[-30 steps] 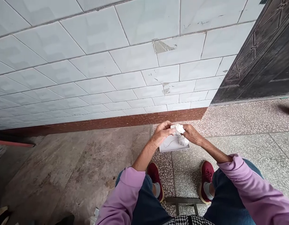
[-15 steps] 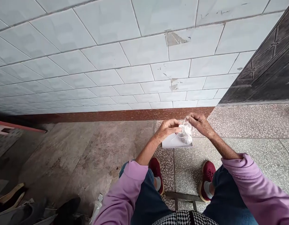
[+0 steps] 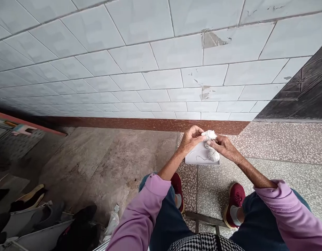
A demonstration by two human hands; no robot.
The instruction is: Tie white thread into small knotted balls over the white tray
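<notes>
A small bunched piece of white yarn work (image 3: 209, 135) is pinched in my left hand (image 3: 191, 139), thumb in front and fingers curled behind. My right hand (image 3: 225, 148) is closed at the lower right of the piece, thumb and fingertips together on white yarn; a thin tool between them cannot be made out. Just below the hands, a ball of white yarn (image 3: 213, 156) rests in a shallow white tray (image 3: 193, 161) on the floor. More white yarn beside the ball is partly hidden by my right thumb. A loose strand (image 3: 201, 158) curls across the tray's bottom.
A white tiled wall (image 3: 166, 80) with a brown base strip rises ahead, and a dark door (image 3: 307, 83) stands at the right. Red shoes (image 3: 236, 198) flank the tray on the speckled floor. Several shoes on a rack (image 3: 32, 223) and a clear plastic bag (image 3: 112, 221) are at lower left.
My right hand has come down and closer to my left hand, from holding a thin white length raised above the piece. The piece is tilted up more. The view has shifted slightly left.
</notes>
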